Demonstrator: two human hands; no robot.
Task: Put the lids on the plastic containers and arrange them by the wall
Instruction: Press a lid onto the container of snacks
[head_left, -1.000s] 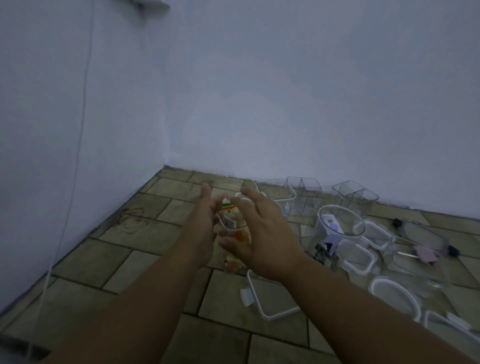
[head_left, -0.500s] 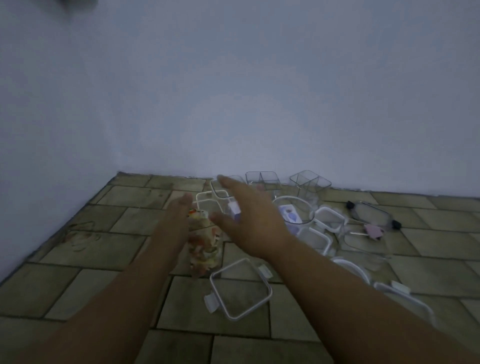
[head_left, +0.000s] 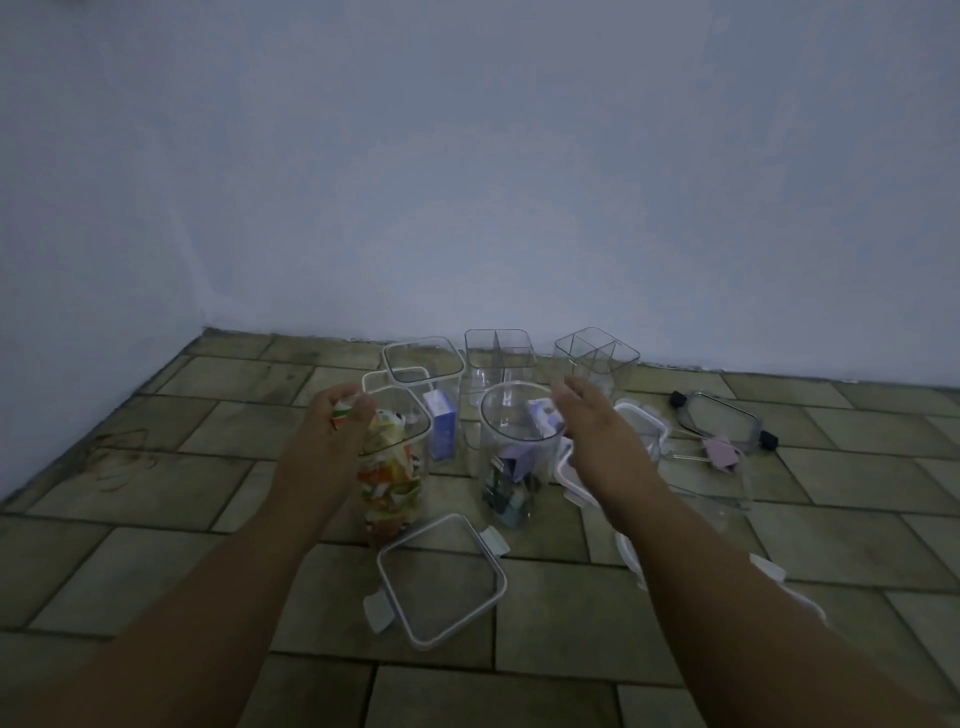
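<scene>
Container (head_left: 396, 467) of coloured packets (lidless) beside clip-filled jar (head_left: 514, 462)

There is just one camera, worn on the person's head, looking forward and down at the tiled floor (head_left: 156, 483) where it meets the wall (head_left: 467, 156). It sits close, so both arms reach up from the bottom edge, and the room's corner shows at the far left.
</scene>
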